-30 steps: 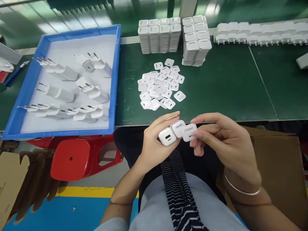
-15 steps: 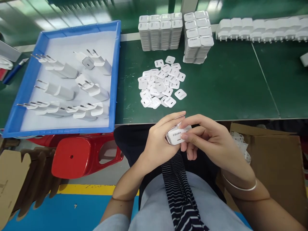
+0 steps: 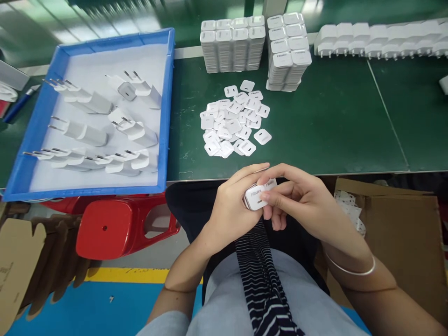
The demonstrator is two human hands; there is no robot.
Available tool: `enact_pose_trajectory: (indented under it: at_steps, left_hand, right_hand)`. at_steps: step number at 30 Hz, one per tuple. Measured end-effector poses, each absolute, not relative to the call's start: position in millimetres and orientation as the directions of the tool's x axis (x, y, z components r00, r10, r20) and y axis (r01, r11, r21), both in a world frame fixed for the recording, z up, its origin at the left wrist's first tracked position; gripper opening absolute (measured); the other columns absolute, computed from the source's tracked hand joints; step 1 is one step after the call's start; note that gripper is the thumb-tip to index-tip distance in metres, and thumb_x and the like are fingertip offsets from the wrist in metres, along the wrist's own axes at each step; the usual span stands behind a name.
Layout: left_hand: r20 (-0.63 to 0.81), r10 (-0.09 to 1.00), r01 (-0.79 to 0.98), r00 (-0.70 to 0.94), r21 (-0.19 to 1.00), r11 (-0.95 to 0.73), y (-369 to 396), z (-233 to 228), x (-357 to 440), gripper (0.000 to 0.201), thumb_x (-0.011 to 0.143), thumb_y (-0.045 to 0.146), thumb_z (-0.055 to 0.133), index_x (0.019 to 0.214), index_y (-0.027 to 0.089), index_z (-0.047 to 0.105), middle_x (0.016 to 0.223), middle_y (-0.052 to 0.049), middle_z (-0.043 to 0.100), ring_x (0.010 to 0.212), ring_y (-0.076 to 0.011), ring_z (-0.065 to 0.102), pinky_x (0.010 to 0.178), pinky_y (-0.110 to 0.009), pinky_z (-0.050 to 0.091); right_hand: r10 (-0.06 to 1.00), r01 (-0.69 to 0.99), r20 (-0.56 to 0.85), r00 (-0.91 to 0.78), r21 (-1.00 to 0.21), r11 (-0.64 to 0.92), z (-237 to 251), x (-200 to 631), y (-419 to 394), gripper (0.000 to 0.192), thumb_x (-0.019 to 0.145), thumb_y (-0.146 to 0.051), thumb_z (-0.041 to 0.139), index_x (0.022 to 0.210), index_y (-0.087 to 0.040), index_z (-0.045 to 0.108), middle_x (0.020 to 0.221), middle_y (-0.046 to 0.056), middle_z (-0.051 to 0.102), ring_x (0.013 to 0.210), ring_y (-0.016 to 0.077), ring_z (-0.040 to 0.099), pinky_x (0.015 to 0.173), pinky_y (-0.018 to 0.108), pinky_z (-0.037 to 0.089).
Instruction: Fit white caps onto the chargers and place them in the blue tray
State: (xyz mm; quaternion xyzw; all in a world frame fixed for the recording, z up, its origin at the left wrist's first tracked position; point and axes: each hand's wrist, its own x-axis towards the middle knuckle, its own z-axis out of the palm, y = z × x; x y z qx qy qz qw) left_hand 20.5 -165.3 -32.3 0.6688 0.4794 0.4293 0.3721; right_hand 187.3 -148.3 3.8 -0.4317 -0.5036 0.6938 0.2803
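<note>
Just below the table's front edge, my left hand (image 3: 229, 205) grips a white charger body (image 3: 252, 198). My right hand (image 3: 301, 200) presses a white cover plate (image 3: 257, 192) with grey lettering onto the charger's end, thumb and fingers pinching it. A second plate (image 3: 270, 183) peeks out behind my right fingers. Both hands touch each other above my lap.
A loose pile of white cover plates (image 3: 233, 122) lies on the green table (image 3: 332, 121). Stacks of plates (image 3: 255, 44) stand at the back, with a row of chargers (image 3: 378, 42) at the right. A blue tray (image 3: 168, 107) holds several chargers. There is a red stool (image 3: 119, 226) at left and a cardboard box (image 3: 399, 228) at right.
My right hand brought a plate from beside the charger onto its end. The hands closed together and now press on it. The view shifted slightly.
</note>
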Motion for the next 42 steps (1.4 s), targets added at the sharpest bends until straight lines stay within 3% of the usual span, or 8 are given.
enact_pose_trajectory:
  at_steps: [8, 16, 23, 29, 34, 39, 42]
  left_hand:
    - [0.218, 0.959, 0.317, 0.181, 0.91, -0.267, -164.8, -33.9, 19.8, 0.032, 0.084, 0.007, 0.069, 0.112, 0.02, 0.073, 0.13, -0.007, 0.072, 0.12, -0.0232, 0.069, 0.101, -0.037, 0.06]
    - [0.199, 0.962, 0.339, 0.186, 0.906, -0.253, -164.0, -33.4, 19.7, 0.024, 0.088, 0.011, 0.067, 0.109, 0.02, 0.074, 0.13, -0.007, 0.072, 0.12, -0.0227, 0.069, 0.101, -0.035, 0.06]
    - [0.256, 0.952, 0.314, 0.17, 0.901, -0.299, -163.7, -36.3, 19.8, 0.031, 0.086, 0.012, 0.069, 0.116, 0.021, 0.071, 0.127, -0.006, 0.073, 0.115, -0.0212, 0.071, 0.094, -0.031, 0.062]
    - [0.225, 0.956, 0.315, 0.186, 0.908, -0.275, -163.6, -34.9, 20.1, 0.03, 0.087, 0.008, 0.067, 0.113, 0.021, 0.073, 0.127, -0.006, 0.073, 0.113, -0.0201, 0.071, 0.096, -0.032, 0.061]
    - [0.192, 0.974, 0.3, 0.122, 0.928, -0.221, -163.1, -35.8, 21.8, 0.031, 0.084, 0.01, 0.072, 0.113, 0.022, 0.074, 0.127, -0.006, 0.073, 0.117, -0.0227, 0.071, 0.101, -0.036, 0.06]
    - [0.18, 0.978, 0.244, 0.106, 0.949, -0.201, -164.1, -40.0, 20.7, 0.032, 0.082, 0.011, 0.075, 0.112, 0.023, 0.075, 0.128, -0.006, 0.073, 0.117, -0.0237, 0.071, 0.1, -0.037, 0.061]
    - [0.178, 0.979, 0.232, 0.101, 0.953, -0.197, -164.5, -43.2, 19.2, 0.04, 0.079, 0.005, 0.071, 0.114, 0.023, 0.075, 0.13, -0.006, 0.073, 0.118, -0.0232, 0.07, 0.101, -0.037, 0.06]
  right_hand:
    - [0.824, 0.065, -0.333, -0.457, -0.937, -0.343, 2.9, 187.0, -147.0, 0.011, 0.096, -0.028, 0.067, 0.099, -0.02, 0.06, 0.061, -0.004, 0.068, 0.044, 0.0099, 0.063, 0.042, 0.018, 0.053]
    - [0.837, 0.098, -0.336, -0.433, -0.94, -0.327, 0.9, 186.3, -148.4, 0.01, 0.098, -0.028, 0.066, 0.103, -0.021, 0.062, 0.062, -0.004, 0.069, 0.045, 0.0095, 0.063, 0.044, 0.018, 0.053]
    - [0.818, 0.09, -0.379, -0.433, -0.921, -0.379, 1.9, 184.1, -147.0, 0.022, 0.095, -0.028, 0.068, 0.11, -0.022, 0.054, 0.06, -0.006, 0.068, 0.043, 0.0108, 0.062, 0.043, 0.019, 0.054]
    - [0.816, 0.105, -0.381, -0.434, -0.921, -0.374, 0.8, 182.8, -145.0, 0.02, 0.093, -0.024, 0.068, 0.101, -0.024, 0.05, 0.059, -0.007, 0.068, 0.041, 0.01, 0.059, 0.04, 0.018, 0.048]
    - [0.889, 0.195, -0.291, -0.353, -0.952, -0.234, -6.5, 181.7, -145.0, 0.025, 0.089, -0.026, 0.075, 0.096, -0.025, 0.051, 0.045, -0.013, 0.051, 0.035, 0.0075, 0.044, 0.038, 0.018, 0.033]
    - [0.877, 0.145, -0.29, -0.383, -0.956, -0.254, -9.8, 180.6, -149.5, 0.026, 0.089, -0.03, 0.074, 0.101, -0.025, 0.051, 0.047, -0.013, 0.05, 0.036, 0.0085, 0.045, 0.038, 0.02, 0.033]
    - [0.908, 0.209, -0.259, -0.33, -0.958, -0.197, -8.2, 177.1, -152.9, 0.033, 0.084, -0.026, 0.079, 0.101, -0.025, 0.051, 0.047, -0.015, 0.042, 0.039, 0.0074, 0.042, 0.042, 0.02, 0.031]
